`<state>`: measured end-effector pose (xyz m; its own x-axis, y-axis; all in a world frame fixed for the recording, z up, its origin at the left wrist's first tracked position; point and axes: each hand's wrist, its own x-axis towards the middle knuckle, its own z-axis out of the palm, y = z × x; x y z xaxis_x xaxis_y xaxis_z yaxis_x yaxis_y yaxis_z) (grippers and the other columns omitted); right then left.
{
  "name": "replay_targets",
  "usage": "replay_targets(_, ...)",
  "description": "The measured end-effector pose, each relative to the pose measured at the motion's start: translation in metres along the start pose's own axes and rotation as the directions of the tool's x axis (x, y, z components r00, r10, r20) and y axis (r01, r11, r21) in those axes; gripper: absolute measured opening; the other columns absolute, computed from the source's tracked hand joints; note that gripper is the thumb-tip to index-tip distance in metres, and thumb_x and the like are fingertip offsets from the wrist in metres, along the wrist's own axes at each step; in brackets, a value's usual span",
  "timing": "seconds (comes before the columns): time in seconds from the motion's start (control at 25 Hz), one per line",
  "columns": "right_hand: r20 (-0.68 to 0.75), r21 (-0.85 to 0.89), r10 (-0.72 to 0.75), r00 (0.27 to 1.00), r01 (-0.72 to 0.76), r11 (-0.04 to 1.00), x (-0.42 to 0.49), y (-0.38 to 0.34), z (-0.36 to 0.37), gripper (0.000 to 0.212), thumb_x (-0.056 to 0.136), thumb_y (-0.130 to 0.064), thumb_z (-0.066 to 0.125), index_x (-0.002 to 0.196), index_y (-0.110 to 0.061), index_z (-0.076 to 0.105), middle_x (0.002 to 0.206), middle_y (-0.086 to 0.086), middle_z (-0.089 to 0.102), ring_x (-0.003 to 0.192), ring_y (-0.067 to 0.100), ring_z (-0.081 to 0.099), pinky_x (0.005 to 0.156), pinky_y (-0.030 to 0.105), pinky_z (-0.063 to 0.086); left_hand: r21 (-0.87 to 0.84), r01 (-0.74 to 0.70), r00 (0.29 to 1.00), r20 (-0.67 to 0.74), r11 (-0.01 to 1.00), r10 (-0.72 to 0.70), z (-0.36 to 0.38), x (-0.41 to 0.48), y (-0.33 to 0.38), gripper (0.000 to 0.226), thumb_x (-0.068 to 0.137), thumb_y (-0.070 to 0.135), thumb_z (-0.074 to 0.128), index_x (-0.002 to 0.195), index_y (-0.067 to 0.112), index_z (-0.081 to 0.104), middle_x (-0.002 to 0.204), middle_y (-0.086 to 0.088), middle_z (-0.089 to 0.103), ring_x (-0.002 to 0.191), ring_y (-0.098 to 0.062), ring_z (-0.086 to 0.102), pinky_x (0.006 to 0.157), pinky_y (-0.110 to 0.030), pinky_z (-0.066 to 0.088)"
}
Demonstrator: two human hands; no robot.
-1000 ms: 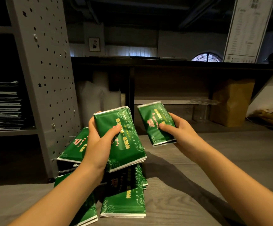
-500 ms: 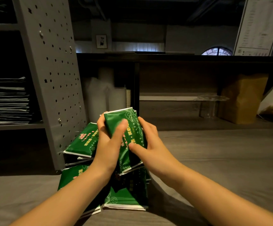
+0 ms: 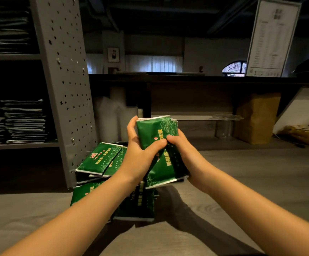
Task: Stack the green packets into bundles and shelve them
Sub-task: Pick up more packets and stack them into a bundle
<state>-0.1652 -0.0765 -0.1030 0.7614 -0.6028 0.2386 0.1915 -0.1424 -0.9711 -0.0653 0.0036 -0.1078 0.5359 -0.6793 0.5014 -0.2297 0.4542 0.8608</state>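
Note:
A bundle of green packets (image 3: 152, 133) with gold and pink print is held upright above the grey wooden table (image 3: 251, 182). My left hand (image 3: 138, 154) grips its left side, thumb across the front. My right hand (image 3: 183, 154) grips its right side, thumb on the front. Below and to the left, loose green packets (image 3: 98, 159) lie in a heap on the table against a grey perforated shelf post (image 3: 67, 80). More packets (image 3: 137, 204) lie flat under my wrists, partly hidden.
A grey shelf unit on the left holds stacks of dark packets (image 3: 22, 121). Across the table stand white rolls (image 3: 111, 119), a brown paper bag (image 3: 257, 117), a clear stand (image 3: 225, 124) and a yellow bag (image 3: 305, 133). A white sign (image 3: 271, 37) stands on the dark counter.
One second ago my right hand held a single packet apart from the left hand's bundle. It brought that packet onto the bundle, and both hands now hold the bundle together, slightly higher.

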Motion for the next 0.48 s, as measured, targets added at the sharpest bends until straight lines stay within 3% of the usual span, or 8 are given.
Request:
replay_targets(0.08, 0.022, -0.009, -0.032, 0.999, 0.032, 0.999, -0.014, -0.002, -0.009, 0.043, 0.087, -0.023, 0.052, 0.128, -0.030, 0.043, 0.117, 0.004, 0.063, 0.104, 0.019, 0.062, 0.089, 0.038, 0.052, 0.039, 0.015, 0.996, 0.084, 0.999, -0.018, 0.002, -0.012, 0.005, 0.087, 0.085, 0.000, 0.061, 0.144, 0.034, 0.008, 0.109, 0.005, 0.061, 0.088, 0.000, 0.065, 0.077, -0.020, 0.055)
replay_targets(0.16, 0.023, -0.042, -0.077, 0.997, 0.078, 0.996, -0.027, 0.000, -0.015, 0.056, 0.071, -0.022, 0.053, 0.126, -0.032, 0.045, 0.114, 0.000, 0.064, 0.102, 0.013, 0.062, 0.083, 0.032, 0.051, 0.084, 0.058, 0.985, 0.157, 0.995, -0.071, 0.003, -0.023, 0.008, 0.093, 0.081, 0.006, 0.066, 0.146, 0.031, 0.004, 0.115, 0.001, 0.059, 0.094, -0.002, 0.063, 0.074, -0.019, 0.053)
replay_targets(0.24, -0.011, -0.096, -0.120, 0.993, 0.118, 0.988, -0.039, 0.004, -0.018, 0.065, 0.065, -0.021, 0.055, 0.128, -0.035, 0.044, 0.114, -0.004, 0.063, 0.105, 0.011, 0.061, 0.086, 0.030, 0.049, 0.126, 0.097, 0.971, 0.204, 0.987, -0.121, 0.002, -0.033, 0.011, 0.086, 0.072, 0.014, 0.067, 0.143, 0.024, 0.019, 0.120, -0.005, 0.058, 0.098, -0.008, 0.062, 0.072, -0.019, 0.052)
replay_targets(0.36, -0.042, -0.186, -0.148, 0.988, 0.138, 0.973, -0.051, 0.005, -0.023, 0.089, 0.066, -0.024, 0.062, 0.146, -0.032, 0.025, 0.127, -0.003, 0.055, 0.117, 0.014, 0.054, 0.092, 0.031, 0.048, 0.164, 0.110, 0.959, 0.243, 0.980, -0.148, 0.000, -0.047, 0.016, 0.057, 0.082, 0.007, 0.068, 0.130, 0.020, 0.040, 0.114, -0.001, 0.063, 0.095, -0.005, 0.065, 0.071, -0.015, 0.052)
replay_targets(0.48, -0.048, -0.215, -0.172, 0.984, 0.158, 0.964, -0.066, 0.011, -0.023, 0.088, 0.078, -0.013, 0.065, 0.148, -0.032, 0.017, 0.134, -0.003, 0.049, 0.124, 0.015, 0.047, 0.087, 0.024, 0.046, 0.150, 0.114, 0.959, 0.242, 0.982, -0.149, 0.001, -0.065, 0.017, 0.045, 0.083, 0.004, 0.064, 0.123, 0.018, 0.049, 0.102, 0.007, 0.067, 0.088, 0.002, 0.066, 0.071, -0.013, 0.051)
